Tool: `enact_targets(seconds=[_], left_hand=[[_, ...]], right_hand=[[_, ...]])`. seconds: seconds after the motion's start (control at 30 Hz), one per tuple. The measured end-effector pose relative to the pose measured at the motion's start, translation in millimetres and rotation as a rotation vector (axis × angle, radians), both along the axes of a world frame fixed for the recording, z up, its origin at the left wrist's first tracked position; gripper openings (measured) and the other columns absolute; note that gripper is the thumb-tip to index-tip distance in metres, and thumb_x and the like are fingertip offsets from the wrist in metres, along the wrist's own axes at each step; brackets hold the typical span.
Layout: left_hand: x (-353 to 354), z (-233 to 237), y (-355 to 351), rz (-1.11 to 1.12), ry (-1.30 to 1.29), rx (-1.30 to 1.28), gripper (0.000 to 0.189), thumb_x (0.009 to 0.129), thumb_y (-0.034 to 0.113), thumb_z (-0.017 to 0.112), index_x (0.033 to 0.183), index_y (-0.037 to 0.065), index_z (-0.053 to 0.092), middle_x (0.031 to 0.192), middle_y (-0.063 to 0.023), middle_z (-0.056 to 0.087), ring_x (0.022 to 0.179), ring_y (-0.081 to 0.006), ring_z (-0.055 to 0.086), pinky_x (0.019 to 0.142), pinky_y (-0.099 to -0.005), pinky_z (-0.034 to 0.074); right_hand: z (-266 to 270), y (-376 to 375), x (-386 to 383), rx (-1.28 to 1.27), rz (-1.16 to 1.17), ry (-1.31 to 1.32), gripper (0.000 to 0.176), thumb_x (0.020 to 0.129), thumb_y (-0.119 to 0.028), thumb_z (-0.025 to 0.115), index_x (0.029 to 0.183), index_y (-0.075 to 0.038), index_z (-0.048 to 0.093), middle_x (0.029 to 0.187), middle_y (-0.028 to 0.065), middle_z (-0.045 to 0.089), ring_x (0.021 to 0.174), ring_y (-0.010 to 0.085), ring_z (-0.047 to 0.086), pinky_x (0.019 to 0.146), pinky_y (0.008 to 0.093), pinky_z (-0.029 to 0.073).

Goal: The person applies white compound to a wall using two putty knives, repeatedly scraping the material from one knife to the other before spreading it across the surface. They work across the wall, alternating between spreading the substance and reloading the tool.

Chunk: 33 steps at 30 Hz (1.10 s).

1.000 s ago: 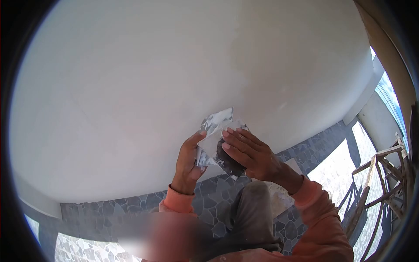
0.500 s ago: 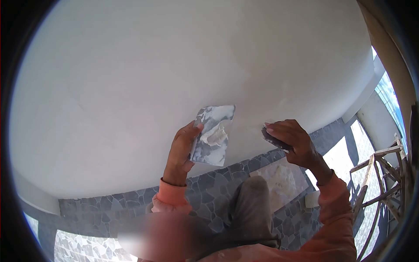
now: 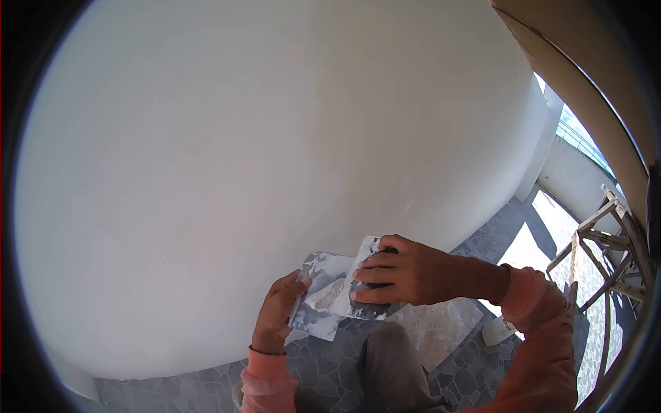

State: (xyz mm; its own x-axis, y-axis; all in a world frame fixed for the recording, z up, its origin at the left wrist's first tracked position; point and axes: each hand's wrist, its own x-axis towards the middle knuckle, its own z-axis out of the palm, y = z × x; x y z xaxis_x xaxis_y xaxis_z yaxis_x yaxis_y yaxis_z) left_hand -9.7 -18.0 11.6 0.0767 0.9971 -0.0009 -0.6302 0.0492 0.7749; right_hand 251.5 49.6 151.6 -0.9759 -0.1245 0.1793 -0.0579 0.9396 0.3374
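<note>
My left hand (image 3: 277,306) is closed on the left edge of a flat rectangular putty plate (image 3: 313,272), smeared white and grey. A lump of whitish putty (image 3: 325,297) lies on its face. In my right hand (image 3: 420,272) is a flat, dark putty scraper (image 3: 370,244) coated with white putty, my fingers spread across its back. The scraper's left edge overlaps the right side of the plate, close beside the lump. Both tools are held in front of the lower part of a pale plastered wall (image 3: 206,172).
Grey stone-patterned paving (image 3: 172,392) runs along the wall's foot. A stained flat sheet (image 3: 441,327) lies on it beside my knee (image 3: 392,351), near a small pale block (image 3: 497,332). At the right stands a wooden trestle (image 3: 606,241), with a low wall (image 3: 575,168) behind.
My right hand has moved left and down, bringing the scraper onto the plate; before, they were apart. The view has shifted, and both hands now appear lower.
</note>
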Motion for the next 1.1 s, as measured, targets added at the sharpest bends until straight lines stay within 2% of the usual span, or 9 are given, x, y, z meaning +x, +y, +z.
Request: enact_targets(seconds=[0.23,0.33,0.53,0.6,0.67,0.77,0.8,0.9,1.1], left_hand=[[-5,16,-3,-0.020,0.089,-0.062,0.040,0.100,0.008,0.054,0.134,-0.013,0.052,0.117,-0.0191,0.069,0.101,-0.0247,0.072,0.083,-0.0345,0.061],[-9,13,0,-0.053,0.102,-0.046,0.041,0.100,0.007,0.053,0.135,-0.014,0.051,0.118,-0.0198,0.069,0.101,-0.0256,0.072,0.084,-0.0353,0.061],[-6,10,0,-0.020,-0.011,-0.030,0.047,0.098,0.011,0.055,0.137,-0.014,0.047,0.121,-0.0228,0.066,0.101,-0.0281,0.072,0.088,-0.0388,0.061],[-3,4,2,-0.015,-0.074,0.003,0.049,0.097,0.012,0.056,0.137,-0.014,0.047,0.121,-0.0228,0.066,0.100,-0.0285,0.072,0.087,-0.0394,0.061],[0,2,3,-0.016,-0.088,0.021,0.049,0.098,0.013,0.056,0.137,-0.015,0.047,0.121,-0.0227,0.066,0.102,-0.0293,0.071,0.088,-0.0394,0.061],[-13,6,2,-0.029,-0.032,0.020,0.048,0.099,0.013,0.055,0.138,-0.015,0.047,0.123,-0.0220,0.067,0.106,-0.0300,0.071,0.092,-0.0387,0.059],[-13,9,0,-0.031,-0.010,0.019,0.047,0.099,0.012,0.054,0.138,-0.014,0.047,0.123,-0.0217,0.067,0.106,-0.0298,0.071,0.092,-0.0386,0.059],[-11,8,2,-0.006,-0.002,0.010,0.048,0.099,0.013,0.054,0.137,-0.015,0.047,0.122,-0.0229,0.066,0.104,-0.0299,0.071,0.089,-0.0391,0.060],[-13,0,7,0.007,-0.019,0.007,0.046,0.100,0.012,0.053,0.137,-0.015,0.047,0.124,-0.0244,0.066,0.104,-0.0306,0.071,0.089,-0.0398,0.061]], right_hand=[[19,-6,-14,-0.091,-0.074,-0.216,0.034,0.096,-0.011,0.062,0.129,-0.020,0.065,0.117,0.0036,0.070,0.114,0.0176,0.067,0.097,0.0414,0.047],[32,-1,-19,-0.170,-0.168,-0.436,0.054,0.086,-0.004,0.068,0.138,-0.019,0.060,0.132,0.0038,0.065,0.123,0.0203,0.063,0.104,0.0416,0.041],[67,18,-1,-0.567,-0.320,-0.408,0.040,0.092,0.000,0.063,0.129,-0.014,0.069,0.126,0.0055,0.071,0.115,0.0239,0.068,0.093,0.0400,0.054],[80,33,21,-0.719,-0.220,-0.074,0.028,0.103,-0.008,0.058,0.127,-0.011,0.071,0.111,0.0096,0.075,0.091,0.0217,0.071,0.081,0.0345,0.054],[108,45,33,-0.651,-0.342,0.204,0.029,0.103,-0.010,0.056,0.130,-0.008,0.068,0.088,0.0071,0.071,0.069,0.0096,0.055,0.069,0.0275,0.048],[152,69,17,-0.502,-0.339,0.671,0.028,0.104,-0.017,0.054,0.125,-0.002,0.065,0.075,-0.0008,0.057,0.066,0.0072,0.045,0.064,0.0283,0.044],[172,78,18,-0.436,-0.471,0.711,0.028,0.104,-0.016,0.056,0.126,0.000,0.064,0.084,0.0008,0.065,0.073,0.0068,0.050,0.071,0.0270,0.046],[215,100,5,-0.186,-0.450,0.919,0.030,0.105,-0.020,0.054,0.124,0.001,0.063,0.072,0.0018,0.055,0.065,0.0102,0.044,0.063,0.0305,0.043],[263,116,-8,0.016,-0.464,0.995,0.034,0.104,-0.022,0.051,0.129,-0.002,0.062,0.076,0.0107,0.062,0.066,0.0171,0.054,0.068,0.0350,0.049]])
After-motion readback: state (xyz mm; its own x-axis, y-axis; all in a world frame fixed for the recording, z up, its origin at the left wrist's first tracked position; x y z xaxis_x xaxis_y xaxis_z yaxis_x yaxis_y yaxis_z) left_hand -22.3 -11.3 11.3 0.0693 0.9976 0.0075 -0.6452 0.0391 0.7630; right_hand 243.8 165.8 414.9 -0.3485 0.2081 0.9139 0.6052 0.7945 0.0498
